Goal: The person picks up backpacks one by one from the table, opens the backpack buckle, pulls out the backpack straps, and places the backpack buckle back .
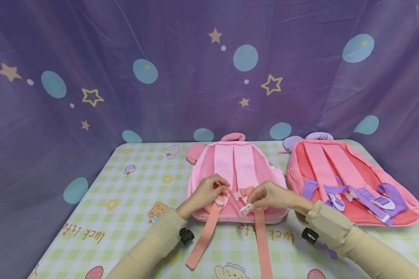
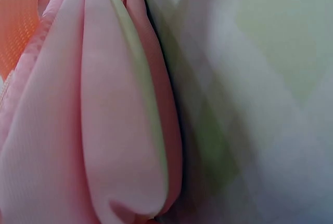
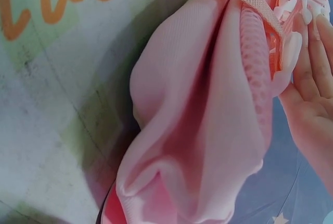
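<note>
A light pink backpack [image 1: 225, 162] lies on the table with its shoulder straps facing up. My left hand [image 1: 206, 192] pinches an orange webbing strap at the left side of its lower half. My right hand [image 1: 270, 195] holds a white plastic buckle [image 1: 246, 209] between thumb and fingers, and a thin strap slants from it toward the left hand. In the right wrist view, the right hand's fingers [image 3: 315, 67] are beside a white buckle part [image 3: 315, 2]. The left wrist view shows the bag's pink side [image 2: 119, 104], with the left hand almost entirely out of sight.
To the right lies a coral pink backpack [image 1: 335, 159] with purple straps [image 1: 396, 197] and white buckles. Two loose orange strap ends [image 1: 204, 242] hang toward the table's front. A green checked cloth [image 1: 132, 201] covers the table, and a purple curtain [image 1: 188, 104] hangs behind.
</note>
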A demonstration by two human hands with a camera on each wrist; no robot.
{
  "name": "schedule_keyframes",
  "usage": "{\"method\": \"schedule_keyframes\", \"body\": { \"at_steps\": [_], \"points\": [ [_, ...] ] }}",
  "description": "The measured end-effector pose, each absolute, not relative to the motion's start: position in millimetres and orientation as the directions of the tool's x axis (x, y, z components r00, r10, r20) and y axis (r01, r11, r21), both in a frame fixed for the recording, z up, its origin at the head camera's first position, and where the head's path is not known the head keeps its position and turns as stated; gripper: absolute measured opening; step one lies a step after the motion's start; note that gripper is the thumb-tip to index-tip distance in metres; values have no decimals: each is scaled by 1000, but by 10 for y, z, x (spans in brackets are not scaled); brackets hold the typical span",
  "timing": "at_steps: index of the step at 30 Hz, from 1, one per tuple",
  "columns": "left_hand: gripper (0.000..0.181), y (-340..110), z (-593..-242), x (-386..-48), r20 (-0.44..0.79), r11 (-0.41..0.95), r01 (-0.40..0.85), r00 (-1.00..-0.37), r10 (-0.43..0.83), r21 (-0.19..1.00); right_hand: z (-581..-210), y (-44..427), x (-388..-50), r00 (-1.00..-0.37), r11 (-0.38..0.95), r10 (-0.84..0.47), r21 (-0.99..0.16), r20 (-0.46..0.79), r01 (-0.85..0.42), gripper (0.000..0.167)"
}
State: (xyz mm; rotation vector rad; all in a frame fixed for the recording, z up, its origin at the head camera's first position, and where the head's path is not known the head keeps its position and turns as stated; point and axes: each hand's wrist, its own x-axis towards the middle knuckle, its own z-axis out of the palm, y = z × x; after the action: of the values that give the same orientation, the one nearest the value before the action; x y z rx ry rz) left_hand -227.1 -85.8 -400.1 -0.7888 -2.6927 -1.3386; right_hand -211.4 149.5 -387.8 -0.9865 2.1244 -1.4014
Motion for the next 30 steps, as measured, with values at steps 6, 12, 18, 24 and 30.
{"method": "schedule_keyframes", "body": {
  "at_steps": [6, 12, 18, 24, 30],
  "points": [
    [10, -836, -4007, -2269, 246, 509, 461, -866, 435, 727, -3904, 1503, -2132, -626, 203, -778, -922, 53, -331, 9],
    [9, -823, -4014, -2266, 258, 513, 477, -860, 440, 714, -3912, 1517, -2144, -597, 175, -800, -929, 59, -327, 10],
    [9, -820, -4005, -2266, 256, 524, 485, -855, 451, 700, -3927, 1525, -2145, -579, 144, -811, -935, 76, -324, 11],
    [9, -832, -4018, -2281, 268, 525, 490, -855, 444, 696, -3894, 1514, -2088, -648, 240, -757, -885, 86, -398, 11],
    [12, -859, -4006, -2241, 306, 499, 518, -841, 446, 694, -3801, 1456, -1960, -670, 376, -718, -706, 187, -600, 10]
  ]
}}
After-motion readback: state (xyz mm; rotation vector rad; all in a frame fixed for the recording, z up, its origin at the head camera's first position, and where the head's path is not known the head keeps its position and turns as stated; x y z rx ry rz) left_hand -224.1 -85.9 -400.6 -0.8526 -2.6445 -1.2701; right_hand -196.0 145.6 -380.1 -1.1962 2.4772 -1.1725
